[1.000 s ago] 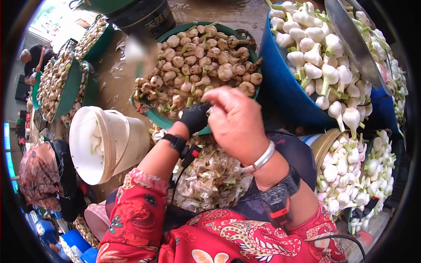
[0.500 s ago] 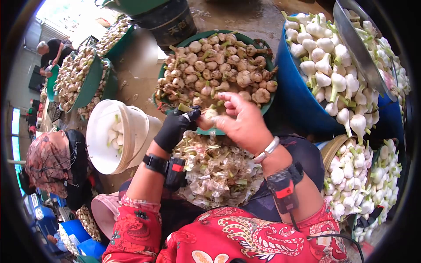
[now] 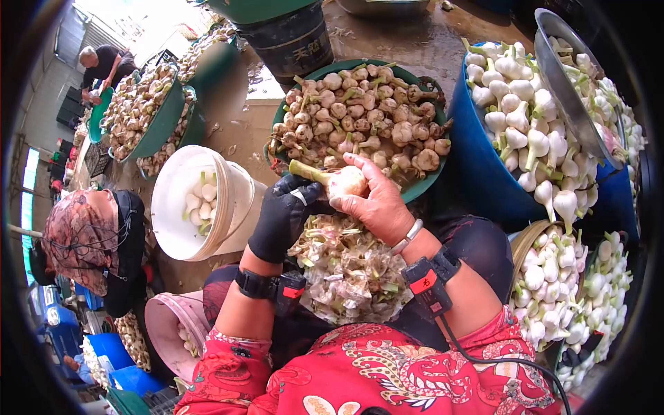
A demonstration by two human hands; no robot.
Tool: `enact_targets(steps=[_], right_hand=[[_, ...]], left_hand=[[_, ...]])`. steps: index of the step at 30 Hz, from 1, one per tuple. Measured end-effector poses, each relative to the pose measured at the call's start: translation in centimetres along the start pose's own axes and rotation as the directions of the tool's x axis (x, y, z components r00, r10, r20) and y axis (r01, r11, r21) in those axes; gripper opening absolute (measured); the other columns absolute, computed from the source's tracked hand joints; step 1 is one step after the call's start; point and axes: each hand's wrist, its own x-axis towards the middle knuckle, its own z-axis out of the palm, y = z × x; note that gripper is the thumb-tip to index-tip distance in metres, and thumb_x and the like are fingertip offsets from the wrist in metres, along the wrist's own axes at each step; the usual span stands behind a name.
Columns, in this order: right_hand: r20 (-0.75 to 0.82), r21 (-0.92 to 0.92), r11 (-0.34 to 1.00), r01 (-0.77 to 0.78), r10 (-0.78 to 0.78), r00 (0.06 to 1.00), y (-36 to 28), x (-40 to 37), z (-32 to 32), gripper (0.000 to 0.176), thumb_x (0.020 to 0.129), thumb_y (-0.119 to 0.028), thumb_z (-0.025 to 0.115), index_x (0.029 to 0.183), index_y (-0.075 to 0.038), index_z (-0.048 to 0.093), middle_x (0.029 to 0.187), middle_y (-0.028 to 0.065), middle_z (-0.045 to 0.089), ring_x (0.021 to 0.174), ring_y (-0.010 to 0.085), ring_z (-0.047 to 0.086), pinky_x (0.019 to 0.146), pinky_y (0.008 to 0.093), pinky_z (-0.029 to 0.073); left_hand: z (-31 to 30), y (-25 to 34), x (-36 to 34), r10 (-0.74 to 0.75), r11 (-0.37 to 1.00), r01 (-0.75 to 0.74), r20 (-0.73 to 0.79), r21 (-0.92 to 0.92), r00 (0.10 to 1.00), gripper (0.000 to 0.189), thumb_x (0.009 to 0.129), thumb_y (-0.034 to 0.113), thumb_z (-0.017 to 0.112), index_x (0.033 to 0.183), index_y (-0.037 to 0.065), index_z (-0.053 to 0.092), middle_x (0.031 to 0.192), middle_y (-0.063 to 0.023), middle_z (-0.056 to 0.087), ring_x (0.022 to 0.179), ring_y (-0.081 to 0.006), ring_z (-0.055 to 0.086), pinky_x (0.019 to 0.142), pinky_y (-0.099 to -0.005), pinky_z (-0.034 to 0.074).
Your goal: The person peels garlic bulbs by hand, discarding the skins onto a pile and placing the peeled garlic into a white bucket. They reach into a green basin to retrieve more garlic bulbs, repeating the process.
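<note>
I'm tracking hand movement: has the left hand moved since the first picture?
Yes: against the green tub, the left hand has shifted leftward in the picture, closer to the white bucket.

The red top carries pale paisley swirls. A black glove covers the left hand, one finger crossed by a white band (possibly a ring, too small to tell). Black wrist straps bear red-marked boxes; a silver bangle and black cable adorn the right arm.
</note>
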Motion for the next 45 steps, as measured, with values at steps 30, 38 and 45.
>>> enact_targets(steps=[30, 38, 45], right_hand=[[0.613, 0.447, 0.603, -0.661, 0.332, 0.717, -0.7, -0.5, -1.0, 0.041, 0.089, -0.040, 0.053, 0.104, -0.002, 0.056, 0.080, 0.0099, 0.063, 0.067, 0.0212, 0.065, 0.057, 0.0307, 0.054], [0.364, 0.473, 0.673, -0.569, 0.440, 0.821, 0.5, -0.2, -0.5, 0.036, 0.094, -0.034, 0.048, 0.117, -0.006, 0.050, 0.094, 0.0093, 0.062, 0.078, 0.0212, 0.064, 0.068, 0.0347, 0.056], [0.151, -0.653, 0.534, 0.538, -0.604, 0.783, -0.7, 0.0, -0.3, 0.010, 0.082, -0.008, 0.050, 0.085, -0.003, 0.058, 0.075, 0.0156, 0.055, 0.070, 0.0360, 0.052, 0.064, 0.0415, 0.044]], left_hand=[[-2.3, -2.2, -0.5, 0.394, 0.776, -0.394, 0.109, 0.492, 0.912, 0.027, 0.085, 0.003, 0.058, 0.112, 0.000, 0.057, 0.097, -0.0071, 0.064, 0.085, -0.0135, 0.062, 0.073, -0.0269, 0.050], [-0.4, -0.6, -1.2, 0.070, 0.997, -0.070, -0.022, -0.013, 0.997, 0.031, 0.085, 0.011, 0.060, 0.115, 0.001, 0.058, 0.093, -0.0038, 0.063, 0.079, -0.0130, 0.059, 0.073, -0.0268, 0.048], [-2.0, -0.4, 0.4, 0.334, 0.883, -0.289, -0.062, 0.371, 0.941, 0.028, 0.088, 0.011, 0.057, 0.113, -0.001, 0.061, 0.083, -0.0054, 0.062, 0.068, -0.0121, 0.058, 0.063, -0.0248, 0.047]])
